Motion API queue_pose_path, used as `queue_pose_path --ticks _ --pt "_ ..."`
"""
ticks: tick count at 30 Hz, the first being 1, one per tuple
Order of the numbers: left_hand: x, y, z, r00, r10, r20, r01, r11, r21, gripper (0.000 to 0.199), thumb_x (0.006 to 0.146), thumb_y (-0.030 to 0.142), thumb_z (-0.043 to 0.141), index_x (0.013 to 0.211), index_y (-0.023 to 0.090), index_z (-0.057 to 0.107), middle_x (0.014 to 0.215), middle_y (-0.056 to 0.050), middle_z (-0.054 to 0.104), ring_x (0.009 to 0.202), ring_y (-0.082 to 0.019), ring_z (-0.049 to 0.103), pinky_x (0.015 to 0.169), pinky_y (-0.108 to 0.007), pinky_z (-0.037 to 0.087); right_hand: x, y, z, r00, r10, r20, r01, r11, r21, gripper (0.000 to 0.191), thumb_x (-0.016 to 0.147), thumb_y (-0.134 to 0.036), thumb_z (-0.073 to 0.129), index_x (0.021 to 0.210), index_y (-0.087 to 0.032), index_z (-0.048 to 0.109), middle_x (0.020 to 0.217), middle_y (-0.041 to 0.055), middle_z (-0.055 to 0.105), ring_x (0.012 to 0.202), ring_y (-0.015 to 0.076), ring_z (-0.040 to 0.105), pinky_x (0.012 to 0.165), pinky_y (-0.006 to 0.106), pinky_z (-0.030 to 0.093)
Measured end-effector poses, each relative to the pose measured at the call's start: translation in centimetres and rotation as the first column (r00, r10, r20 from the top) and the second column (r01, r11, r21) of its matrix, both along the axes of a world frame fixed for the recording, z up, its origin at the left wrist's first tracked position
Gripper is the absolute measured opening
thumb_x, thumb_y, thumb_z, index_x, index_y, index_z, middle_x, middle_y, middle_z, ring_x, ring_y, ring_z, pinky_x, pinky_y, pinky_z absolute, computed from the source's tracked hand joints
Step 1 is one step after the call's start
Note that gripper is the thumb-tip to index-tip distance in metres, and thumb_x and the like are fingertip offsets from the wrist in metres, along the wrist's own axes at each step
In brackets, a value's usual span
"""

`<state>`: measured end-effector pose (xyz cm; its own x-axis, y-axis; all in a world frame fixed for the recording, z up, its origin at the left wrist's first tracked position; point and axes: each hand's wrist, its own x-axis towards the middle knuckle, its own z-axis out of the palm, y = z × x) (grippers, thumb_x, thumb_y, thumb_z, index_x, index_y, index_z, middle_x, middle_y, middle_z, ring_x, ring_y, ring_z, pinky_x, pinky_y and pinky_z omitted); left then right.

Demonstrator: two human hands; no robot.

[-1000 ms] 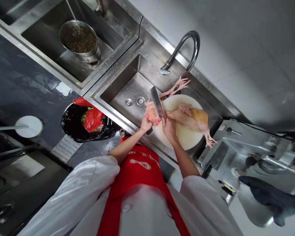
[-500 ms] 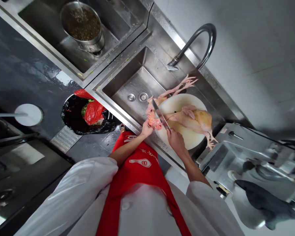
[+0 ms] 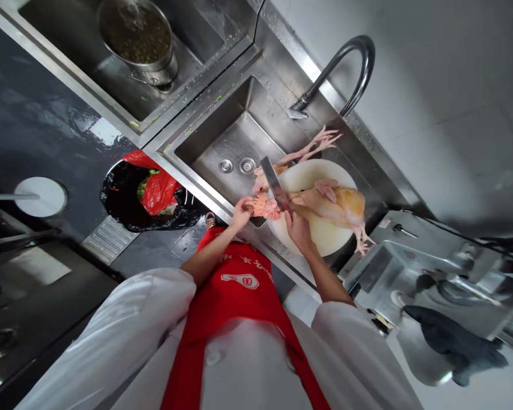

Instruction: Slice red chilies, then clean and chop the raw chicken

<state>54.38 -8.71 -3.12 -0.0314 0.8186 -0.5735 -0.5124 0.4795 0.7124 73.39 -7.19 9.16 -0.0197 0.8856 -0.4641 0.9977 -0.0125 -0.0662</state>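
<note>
A plucked chicken lies on the round white cutting board, its feet at the right edge. My right hand grips a cleaver by its handle. The broad blade stands tilted over the board's left edge, beside the chicken's neck end. With its fingers closed, my left hand pinches the tip of a pink, jagged piece that looks like the chicken's comb. Whether that piece is joined to the chicken is hidden behind the blade. Another chicken's legs stick out past the board's far edge.
The board spans the steel sink, under a curved faucet. Water runs into a metal pot in the neighbouring sink. A lined bin with a red bag stands on the floor at left. A steel machine sits at right.
My left hand has moved left, stretching the pink comb outward. The cleaver has turned so that more of its flat blade shows. The whole view has shifted slightly.
</note>
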Motion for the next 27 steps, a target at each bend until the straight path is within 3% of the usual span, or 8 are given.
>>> queue_pose_path --ticks 3,5,9,16,20,22,27 --pt "-0.1 1.9 1.1 0.976 -0.089 0.199 0.107 0.991 -0.08 0.046 0.075 0.037 0.08 0.115 0.023 0.06 0.089 0.0 0.07 0.066 -0.013 0.066 0.058 -0.028 0.057 0.4 -0.2 0.8 1.0 0.003 0.001 -0.003 1.0 -0.001 0.051 0.109 -0.044 0.028 0.108 -0.011 0.067 0.095 0.0181 0.076 0.087 0.0266 0.07 0.075 0.031 0.043" --pt "0.9 2.5 1.6 0.971 -0.143 0.19 0.16 0.984 -0.081 0.056 0.07 0.041 0.087 0.115 0.023 0.058 0.089 -0.001 0.071 0.065 -0.013 0.066 0.058 -0.028 0.056 0.1 0.0 1.3 1.0 0.008 -0.004 -0.008 1.0 -0.003 0.052 0.108 -0.045 0.027 0.107 -0.012 0.068 0.095 0.0178 0.075 0.088 0.0265 0.07 0.076 0.031 0.044" --pt "2.8 2.3 1.6 0.997 -0.061 0.046 0.06 0.998 0.01 0.069 0.059 0.038 0.096 0.112 0.022 0.055 0.089 0.001 0.07 0.069 -0.011 0.064 0.063 -0.023 0.053 -0.9 0.1 1.9 1.0 -0.001 0.015 0.0 0.998 0.055 0.058 0.109 -0.046 0.021 0.112 -0.01 0.067 0.096 0.019 0.075 0.086 0.0267 0.07 0.076 0.032 0.045" --pt "2.9 2.2 0.6 0.998 0.058 -0.033 -0.054 0.993 0.107 0.073 0.061 0.034 0.095 0.118 0.02 0.052 0.098 -0.002 0.072 0.086 -0.013 0.068 0.083 -0.028 0.055 -1.5 0.2 2.3 0.998 0.035 0.049 -0.033 0.999 -0.025 0.055 0.109 -0.046 0.025 0.114 -0.012 0.068 0.098 0.0182 0.075 0.089 0.0261 0.071 0.079 0.032 0.045" --pt "3.2 1.9 0.2 0.996 0.072 -0.048 -0.068 0.993 0.096 0.076 0.062 0.033 0.095 0.121 0.019 0.051 0.096 -0.002 0.071 0.086 -0.014 0.068 0.086 -0.03 0.055 -1.0 0.6 3.6 0.999 0.014 -0.045 -0.008 0.992 0.13 0.061 0.109 -0.047 0.019 0.117 -0.009 0.066 0.102 0.0208 0.074 0.095 0.0277 0.07 0.079 0.032 0.044" --pt "3.2 1.8 0.3 0.997 0.07 -0.045 -0.065 0.993 0.095 0.076 0.061 0.032 0.096 0.12 0.019 0.05 0.094 -0.001 0.07 0.083 -0.014 0.067 0.084 -0.03 0.055 -1.1 0.5 3.3 0.998 -0.011 -0.058 0.019 0.989 0.145 0.063 0.11 -0.046 0.017 0.117 -0.008 0.066 0.104 0.0219 0.074 0.094 0.0277 0.07 0.078 0.032 0.044" --pt "3.1 1.9 0.9 0.999 0.033 -0.034 -0.031 0.997 0.067 0.073 0.06 0.029 0.096 0.119 0.02 0.053 0.092 0.0 0.068 0.08 -0.013 0.065 0.084 -0.03 0.056 -2.0 0.3 0.3 1.0 0.012 -0.02 -0.013 0.999 -0.036 0.053 0.109 -0.043 0.027 0.11 -0.01 0.068 0.102 0.02 0.076 0.091 0.0256 0.071 0.077 0.03 0.044"
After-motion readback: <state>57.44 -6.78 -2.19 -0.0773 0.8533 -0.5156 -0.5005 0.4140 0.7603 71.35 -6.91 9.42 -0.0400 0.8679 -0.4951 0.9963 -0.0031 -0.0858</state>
